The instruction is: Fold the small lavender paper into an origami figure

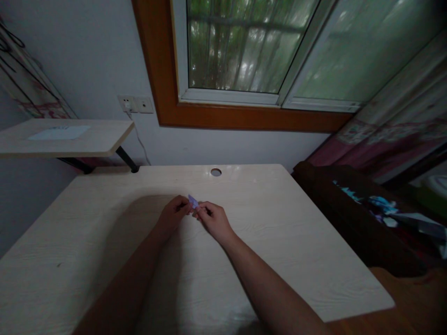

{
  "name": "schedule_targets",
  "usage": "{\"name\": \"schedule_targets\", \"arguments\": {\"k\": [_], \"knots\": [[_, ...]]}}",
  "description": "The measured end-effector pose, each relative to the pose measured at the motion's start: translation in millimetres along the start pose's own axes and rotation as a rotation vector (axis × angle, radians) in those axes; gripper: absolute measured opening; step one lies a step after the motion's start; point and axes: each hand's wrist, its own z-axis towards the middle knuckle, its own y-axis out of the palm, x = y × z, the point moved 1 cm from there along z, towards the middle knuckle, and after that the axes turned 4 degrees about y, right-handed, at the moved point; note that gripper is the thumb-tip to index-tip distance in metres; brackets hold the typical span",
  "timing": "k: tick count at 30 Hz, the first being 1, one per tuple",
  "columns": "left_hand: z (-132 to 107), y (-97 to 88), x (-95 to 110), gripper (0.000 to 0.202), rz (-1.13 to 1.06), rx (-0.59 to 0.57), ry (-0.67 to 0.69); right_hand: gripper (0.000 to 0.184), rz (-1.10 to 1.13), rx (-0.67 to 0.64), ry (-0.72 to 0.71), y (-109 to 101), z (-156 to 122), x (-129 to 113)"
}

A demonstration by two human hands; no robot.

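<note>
A small piece of folded purple paper (193, 201) is held between both hands above the pale wooden table (286, 242). My left hand (173, 209) pinches its left side with thumb and fingers. On the other side, my right hand (213, 217) grips the lower right part of the paper, fingers closed. A pointed tip of the paper sticks up between the two hands. The fingertips cover its lower part, so the full folded shape does not show.
A raised shelf (101, 139) with a sheet of paper (59, 132) stands at the back left. Near the table's far edge is a round cable hole (216, 172). Right of the table, dark furniture (349, 218) carries several blue and white items. A window (244, 51) lies beyond.
</note>
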Motion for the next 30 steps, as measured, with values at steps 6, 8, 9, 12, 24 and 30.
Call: {"name": "schedule_targets", "arguments": {"k": [6,8,9,12,24,30], "knots": [[-1.8,1.9,0.5,0.023,-0.237,0.121,-0.044,0.025,0.050,-0.014,0.018,0.2,-0.7,-0.4],[-2.7,2.7,0.2,0.022,-0.300,0.143,-0.032,0.024,0.067,-0.021,0.025,0.4,-0.9,-1.6],[-3.2,3.0,-0.3,0.021,-0.321,0.147,-0.024,0.023,0.074,-0.028,0.029,0.4,-0.8,-2.2],[-4.5,3.0,-3.1,0.023,-0.350,0.128,0.003,0.022,0.084,-0.035,0.039,0.0,-0.5,-4.0],[-3.4,1.0,-3.6,0.020,-0.201,0.013,0.052,0.026,0.050,-0.040,0.034,-1.2,-0.2,-2.9],[-2.8,-0.3,-1.1,0.020,-0.158,-0.003,0.062,0.027,0.074,-0.047,0.043,-1.0,-0.3,-5.9]]}}
